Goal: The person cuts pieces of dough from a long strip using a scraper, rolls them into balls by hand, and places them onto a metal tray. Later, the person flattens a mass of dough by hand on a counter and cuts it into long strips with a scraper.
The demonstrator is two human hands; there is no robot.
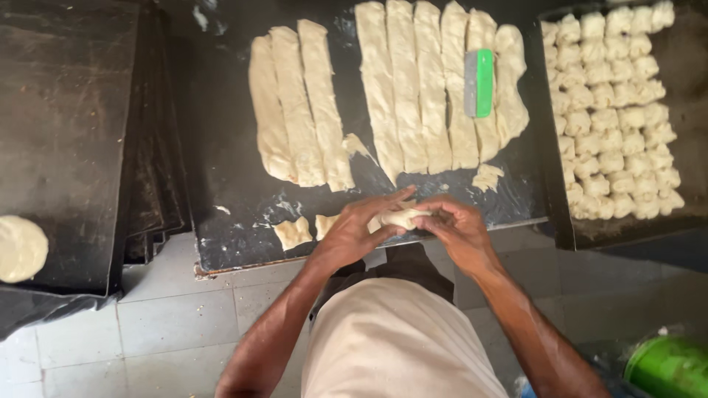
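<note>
My left hand (354, 230) and my right hand (457, 228) meet at the near edge of a dark work board (221, 169), both closed around one small piece of pale dough (402, 217). Just left of my hands lie two small cut dough pieces (293, 233). Beyond them long dough strips (295, 103) lie side by side in two groups, the right group (413, 88) wider. A green-handled dough scraper (478, 82) rests on top of the right strips.
A dark tray (553, 184) at the right holds several rows of shaped dough pieces (616, 110). A stack of dark trays (74, 133) sits at the left with a round dough disc (21, 248) on it. A green container (667, 365) stands at lower right on the tiled floor.
</note>
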